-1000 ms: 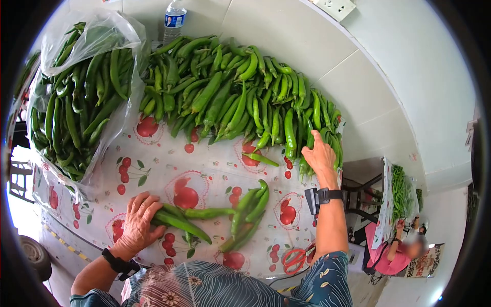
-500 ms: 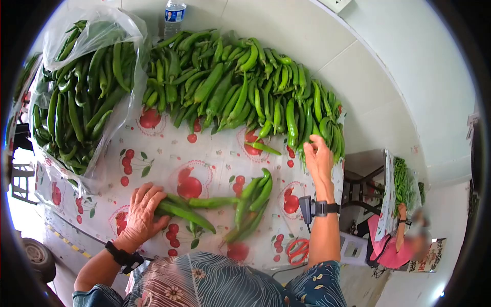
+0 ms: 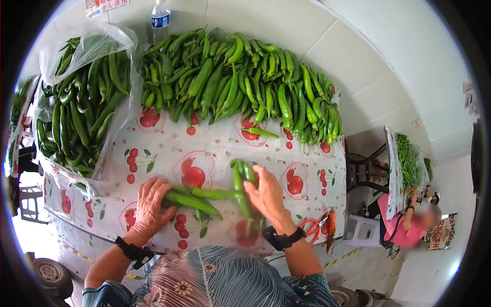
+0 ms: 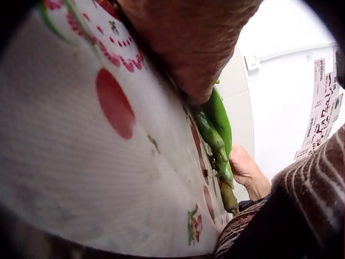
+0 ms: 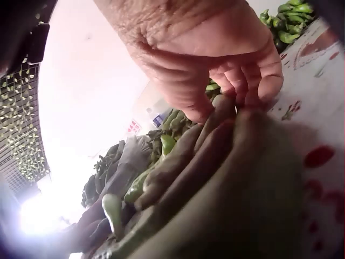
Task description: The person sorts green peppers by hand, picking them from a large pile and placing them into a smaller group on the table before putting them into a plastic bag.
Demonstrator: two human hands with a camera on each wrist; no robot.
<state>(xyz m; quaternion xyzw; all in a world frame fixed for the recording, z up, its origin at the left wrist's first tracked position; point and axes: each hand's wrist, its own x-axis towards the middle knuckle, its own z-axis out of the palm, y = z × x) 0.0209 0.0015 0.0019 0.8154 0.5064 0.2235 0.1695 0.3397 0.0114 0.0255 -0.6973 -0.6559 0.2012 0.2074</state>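
In the head view, the left hand [image 3: 152, 207] curls over the ends of a few long green peppers [image 3: 197, 203] low on the patterned cloth [image 3: 169, 138]. The right hand [image 3: 268, 197] pinches the upper part of a second small bunch [image 3: 239, 187], just right of the first; a pepper from the left bunch reaches across to it. In the right wrist view, thumb and fingers of the right hand [image 5: 215, 65] close round peppers [image 5: 188, 154]. The left wrist view shows peppers [image 4: 218, 121] beneath the left hand [image 4: 188, 43], its fingertips hidden.
A long pile of green peppers [image 3: 209, 84] lines the far edge, beside an open plastic bag of peppers [image 3: 76, 112] and a bottle [image 3: 160, 21]. One loose pepper [image 3: 261, 132] lies below the pile. Red-handled scissors [image 3: 309, 227] lie lower right. Beyond sits a person in pink [image 3: 401, 225].
The right hand has come down and left from the pile's right end and now grips the small bunch. The left hand still holds its peppers. The head view has shifted slightly.
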